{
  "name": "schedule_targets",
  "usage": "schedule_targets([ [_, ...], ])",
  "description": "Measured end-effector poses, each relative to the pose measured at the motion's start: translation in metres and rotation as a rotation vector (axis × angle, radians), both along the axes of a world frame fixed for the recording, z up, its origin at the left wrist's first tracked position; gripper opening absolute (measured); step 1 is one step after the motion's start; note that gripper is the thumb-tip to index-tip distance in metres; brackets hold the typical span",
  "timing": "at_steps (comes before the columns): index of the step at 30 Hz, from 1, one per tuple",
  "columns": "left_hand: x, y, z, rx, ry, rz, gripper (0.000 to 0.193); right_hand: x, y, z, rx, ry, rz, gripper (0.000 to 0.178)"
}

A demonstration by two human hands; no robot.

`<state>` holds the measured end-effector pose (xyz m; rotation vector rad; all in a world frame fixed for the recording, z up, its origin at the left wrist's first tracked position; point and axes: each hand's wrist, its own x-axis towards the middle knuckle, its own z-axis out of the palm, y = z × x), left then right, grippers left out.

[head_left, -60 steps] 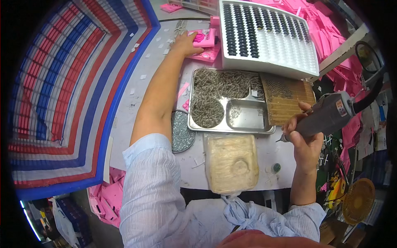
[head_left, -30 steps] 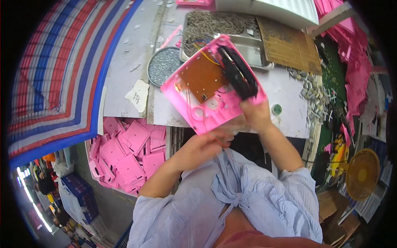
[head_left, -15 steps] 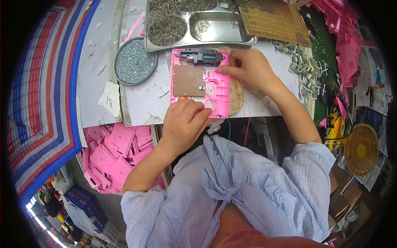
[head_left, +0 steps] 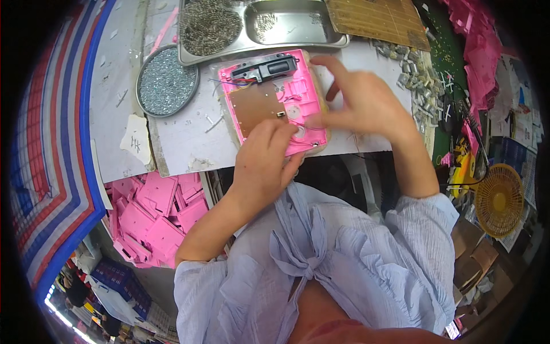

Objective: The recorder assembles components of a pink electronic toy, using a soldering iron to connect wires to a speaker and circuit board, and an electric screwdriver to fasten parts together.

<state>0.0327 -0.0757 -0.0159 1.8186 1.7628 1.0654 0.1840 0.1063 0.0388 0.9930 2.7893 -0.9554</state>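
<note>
A pink plastic housing lies tilted at the table's front edge, on a pale pad. A brown board covers its left part, and a black module with thin wires sits along its far end. My left hand grips the housing's near edge, fingertips over the inside and thumb low at the rim. A round whitish part shows just beyond those fingertips. My right hand, blurred, hovers by the housing's right side with thumb and forefinger spread apart; nothing shows between them.
A round dish of small silvery screws stands left of the housing. Behind is a metal compartment tray with small metal parts, beside cardboard. Small metal cylinders lie at right. Pink panels fill a spot below left.
The housing has turned slightly counterclockwise. My right hand has come away from its far right corner and moved nearer to me, opening. My left hand has shifted right along the near edge.
</note>
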Motion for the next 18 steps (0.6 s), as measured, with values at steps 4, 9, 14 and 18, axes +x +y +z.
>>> schedule_targets([
  [4,0.005,0.008,0.007,-0.021,0.058,-0.036,0.054,0.035,-0.046,-0.001,-0.020,-0.135,0.033,0.103],
  [9,0.006,0.002,-0.006,0.158,0.286,-0.219,0.031,0.055,-0.071,0.002,-0.219,0.251,0.187,0.089],
  [14,-0.007,-0.016,-0.015,0.243,0.231,-0.293,0.024,0.027,-0.054,-0.039,0.190,0.496,0.262,0.041],
  [18,-0.032,-0.042,-0.021,0.293,0.191,-0.167,0.025,0.002,-0.066,-0.053,0.266,0.484,0.345,0.039],
])
